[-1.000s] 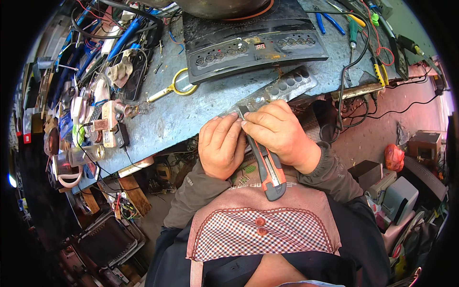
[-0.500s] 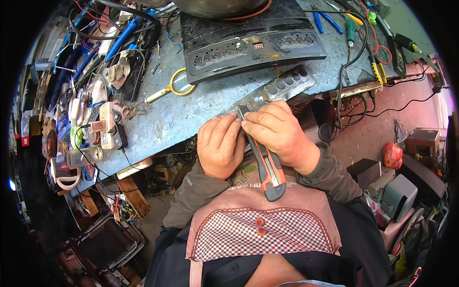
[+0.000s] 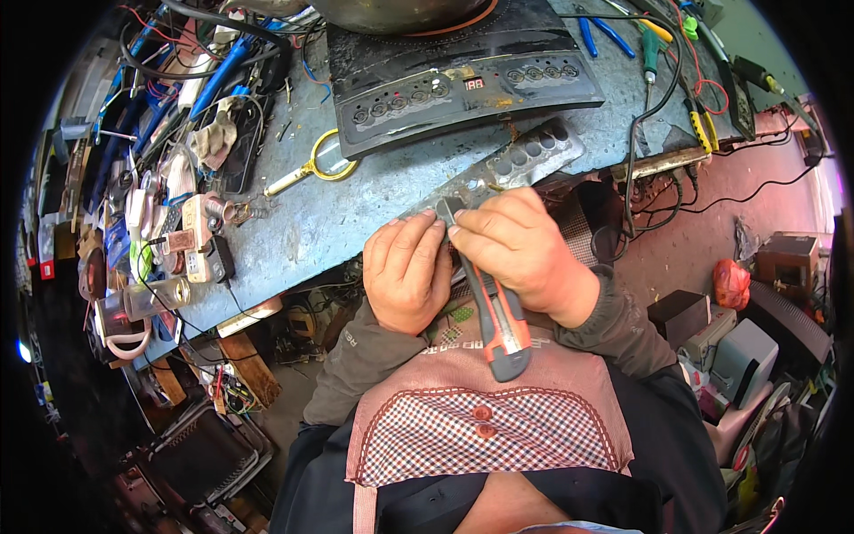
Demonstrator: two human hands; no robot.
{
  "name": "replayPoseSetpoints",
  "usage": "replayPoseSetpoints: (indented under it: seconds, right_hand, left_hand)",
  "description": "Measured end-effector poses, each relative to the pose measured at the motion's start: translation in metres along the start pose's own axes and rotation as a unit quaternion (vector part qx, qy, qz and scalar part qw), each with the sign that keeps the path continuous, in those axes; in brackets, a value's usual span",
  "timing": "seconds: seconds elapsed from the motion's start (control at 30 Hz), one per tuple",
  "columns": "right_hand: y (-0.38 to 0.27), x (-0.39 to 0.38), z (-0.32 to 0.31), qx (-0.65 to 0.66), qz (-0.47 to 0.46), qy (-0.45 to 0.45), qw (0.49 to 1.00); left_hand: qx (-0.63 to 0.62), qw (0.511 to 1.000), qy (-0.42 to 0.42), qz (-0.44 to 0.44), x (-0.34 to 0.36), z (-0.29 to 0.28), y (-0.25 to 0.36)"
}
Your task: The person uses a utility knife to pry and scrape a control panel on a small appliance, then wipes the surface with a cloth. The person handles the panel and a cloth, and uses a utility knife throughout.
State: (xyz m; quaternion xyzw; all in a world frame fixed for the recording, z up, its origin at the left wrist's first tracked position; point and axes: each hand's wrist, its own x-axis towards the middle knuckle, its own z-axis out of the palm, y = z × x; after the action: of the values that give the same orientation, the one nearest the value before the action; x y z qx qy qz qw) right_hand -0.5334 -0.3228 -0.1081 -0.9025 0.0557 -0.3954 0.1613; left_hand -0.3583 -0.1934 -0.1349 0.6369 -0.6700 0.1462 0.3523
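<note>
A snap-off utility knife [image 3: 498, 325], orange and black, lies between my hands, its handle end hanging over my apron and its front end at the bench edge. My right hand [image 3: 516, 240] is closed with thumb and fingertips pinched on the knife's front part. Beside it my left hand [image 3: 408, 272] has its fingers curled and pressed together at the near end of a thin grey panel strip [image 3: 480, 178] with several dark round spots. The left fingertips are on that end; the strip's edge and the knife's blade are hidden under my fingers.
Behind the strip stands a black induction cooker [image 3: 463, 107] with a lit display and a metal pot [image 3: 400, 13] on it. A yellow-rimmed magnifying glass [image 3: 313, 165] lies at left, near a cluttered pile with a power strip [image 3: 197, 240]. Pliers [image 3: 607, 37] and a green-handled screwdriver [image 3: 650, 58] lie right.
The knife's handle end has dipped slightly toward me. Both hands keep nearly the same place and grip; the bench shifts slightly left in the view.
</note>
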Motion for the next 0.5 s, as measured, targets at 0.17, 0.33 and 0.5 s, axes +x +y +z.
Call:
replayPoseSetpoints:
  seconds: [0.17,0.33,0.5]
  right_hand:
    - [0.007,0.0,-0.005,-0.021,0.037,0.008,0.999]
    - [0.026,-0.002,-0.016,-0.043,0.079,0.049,0.995]
    - [0.003,-0.002,-0.004,-0.012,0.009,0.002,1.0]
  left_hand:
    - [0.002,1.0,-0.003,0.002,0.0,-0.001,-0.001]
    - [-0.001,1.0,-0.004,0.002,0.0,-0.001,0.0]
    - [-0.001,1.0,-0.001,0.001,0.0,0.0,0.0]
